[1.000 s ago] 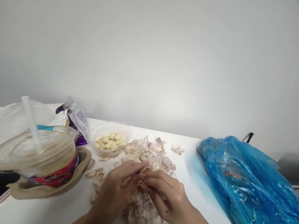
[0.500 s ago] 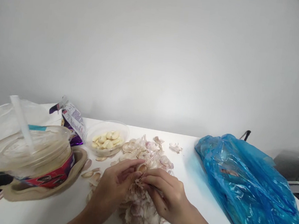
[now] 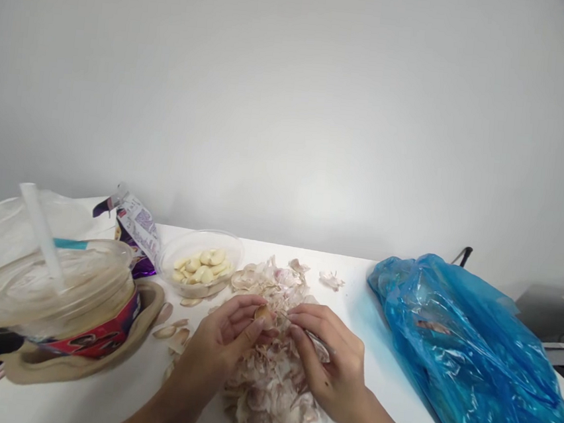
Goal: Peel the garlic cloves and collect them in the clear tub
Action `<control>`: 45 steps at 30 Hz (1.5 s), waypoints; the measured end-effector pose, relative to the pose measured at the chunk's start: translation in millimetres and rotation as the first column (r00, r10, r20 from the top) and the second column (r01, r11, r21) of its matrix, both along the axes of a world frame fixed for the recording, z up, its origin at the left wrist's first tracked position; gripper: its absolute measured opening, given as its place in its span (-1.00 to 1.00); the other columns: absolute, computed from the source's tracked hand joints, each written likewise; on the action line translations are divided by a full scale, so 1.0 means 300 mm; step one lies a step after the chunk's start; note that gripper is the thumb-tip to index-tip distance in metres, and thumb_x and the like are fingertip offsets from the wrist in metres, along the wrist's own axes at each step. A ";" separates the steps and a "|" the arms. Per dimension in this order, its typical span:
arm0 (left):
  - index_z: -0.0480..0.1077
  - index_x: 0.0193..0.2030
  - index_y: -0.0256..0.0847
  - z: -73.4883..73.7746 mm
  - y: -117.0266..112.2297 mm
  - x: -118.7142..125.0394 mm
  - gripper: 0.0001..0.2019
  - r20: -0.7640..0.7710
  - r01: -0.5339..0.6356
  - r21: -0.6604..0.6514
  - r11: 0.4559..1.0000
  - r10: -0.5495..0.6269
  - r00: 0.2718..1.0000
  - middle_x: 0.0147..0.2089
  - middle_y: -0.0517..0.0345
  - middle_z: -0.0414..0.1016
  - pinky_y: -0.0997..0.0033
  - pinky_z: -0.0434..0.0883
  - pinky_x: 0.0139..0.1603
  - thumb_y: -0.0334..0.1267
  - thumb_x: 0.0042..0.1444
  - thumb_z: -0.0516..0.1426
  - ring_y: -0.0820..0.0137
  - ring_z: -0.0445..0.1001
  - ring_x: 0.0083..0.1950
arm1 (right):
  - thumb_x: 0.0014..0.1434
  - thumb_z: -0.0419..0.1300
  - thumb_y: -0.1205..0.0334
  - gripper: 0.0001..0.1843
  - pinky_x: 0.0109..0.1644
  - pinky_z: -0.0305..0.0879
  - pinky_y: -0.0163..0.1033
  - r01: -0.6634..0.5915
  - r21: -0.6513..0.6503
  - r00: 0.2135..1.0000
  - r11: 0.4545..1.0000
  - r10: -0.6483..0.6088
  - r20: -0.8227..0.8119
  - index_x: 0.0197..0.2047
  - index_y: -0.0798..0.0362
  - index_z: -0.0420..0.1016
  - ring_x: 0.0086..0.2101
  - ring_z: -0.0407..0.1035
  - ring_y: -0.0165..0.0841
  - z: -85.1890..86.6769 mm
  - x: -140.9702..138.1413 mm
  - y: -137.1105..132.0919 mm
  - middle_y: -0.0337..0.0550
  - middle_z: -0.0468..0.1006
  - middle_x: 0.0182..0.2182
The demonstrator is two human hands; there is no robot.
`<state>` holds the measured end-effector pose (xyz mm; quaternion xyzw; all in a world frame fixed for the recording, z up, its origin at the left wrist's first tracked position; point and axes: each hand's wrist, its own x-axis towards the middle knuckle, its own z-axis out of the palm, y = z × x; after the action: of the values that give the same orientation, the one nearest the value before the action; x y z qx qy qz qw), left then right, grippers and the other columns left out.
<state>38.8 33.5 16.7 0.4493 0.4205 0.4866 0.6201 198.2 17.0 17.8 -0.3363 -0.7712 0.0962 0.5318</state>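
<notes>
Between the fingers and thumb of my left hand (image 3: 222, 339) is a garlic clove (image 3: 264, 315) with brownish skin on it. To its right, my right hand (image 3: 330, 356) has its thumb and fingertips pinched together, apart from the clove; a bit of pale papery skin seems to be at the fingertips. Under both hands lies a heap of garlic skins (image 3: 269, 396), spread over the white table. Beyond my left hand stands a clear plastic bowl (image 3: 170, 264) holding several peeled garlic cloves (image 3: 201, 267). A few unpeeled cloves (image 3: 165, 332) lie left of my left hand.
At left, a lidded drink cup (image 3: 96, 326) with a white straw (image 3: 42, 238) sits in a brown cardboard holder (image 3: 54, 372). Behind it is a purple packet (image 3: 138, 231). A blue plastic bag (image 3: 468, 349) covers the table's right side. A pale wall (image 3: 292, 106) rises behind.
My right hand has drawn away to the right from the clove, opening a gap between the hands. The left hand keeps the clove, which now shows more fully.
</notes>
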 end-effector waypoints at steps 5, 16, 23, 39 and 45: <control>0.32 -0.23 -0.23 -0.002 0.004 -0.005 -0.79 0.017 0.004 -0.028 1.000 -0.003 1.000 -0.37 0.21 0.54 0.49 0.46 -0.30 -0.29 -0.03 0.18 0.44 0.52 -0.39 | 0.13 0.00 0.50 -0.77 -0.20 0.36 -0.22 -0.015 -0.035 1.000 0.999 0.015 0.001 -0.16 0.14 0.36 -0.23 0.36 -0.32 0.005 0.003 -0.003 -0.01 0.45 -0.26; 0.37 -0.31 -0.23 0.017 -0.007 0.003 -0.77 0.020 -0.032 -0.052 0.998 0.033 0.999 -0.42 0.23 0.52 0.53 0.43 -0.37 -0.28 -0.15 0.25 0.45 0.50 -0.43 | 0.18 -0.12 0.47 -0.79 -0.22 0.26 -0.18 -0.070 -0.136 0.994 0.988 0.080 0.072 -0.27 0.12 0.30 -0.29 0.31 -0.33 -0.002 0.010 -0.001 -0.05 0.42 -0.30; 0.34 -0.44 -0.25 0.002 -0.005 0.002 -0.79 0.059 0.028 -0.026 0.999 -0.027 0.998 -0.48 0.18 0.52 0.47 0.45 -0.34 -0.35 -0.23 0.29 0.41 0.49 -0.40 | 0.22 -0.16 0.46 -0.77 -0.25 0.24 -0.24 -0.135 -0.214 0.987 0.968 0.150 0.059 -0.20 0.11 0.27 -0.32 0.27 -0.37 -0.010 0.004 -0.003 -0.10 0.36 -0.34; 0.28 -0.47 -0.24 0.014 -0.034 0.007 -0.81 0.165 0.069 0.010 0.998 -0.070 0.984 -0.52 0.28 0.42 0.57 0.35 -0.42 -0.37 -0.16 0.26 0.51 0.37 -0.44 | 0.20 0.03 0.34 -0.86 -0.28 0.21 -0.31 -0.094 -0.269 0.970 0.959 0.149 0.192 -0.14 0.09 0.28 -0.34 0.27 -0.38 -0.003 -0.006 0.002 -0.13 0.36 -0.35; 0.27 -0.44 -0.23 0.003 -0.041 0.004 -0.80 0.138 0.054 -0.009 0.998 -0.053 0.989 -0.50 0.23 0.45 0.46 0.37 -0.37 -0.32 -0.15 0.25 0.45 0.39 -0.42 | 0.21 0.00 0.36 -0.90 -0.34 0.17 -0.33 -0.075 -0.247 0.957 0.966 0.139 0.256 -0.20 0.08 0.29 -0.40 0.25 -0.41 -0.016 0.001 0.011 -0.18 0.35 -0.43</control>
<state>40.1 21.3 17.7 0.4218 0.3677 0.4968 0.6634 198.7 20.3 13.1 -0.3643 -0.8370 0.1685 0.3719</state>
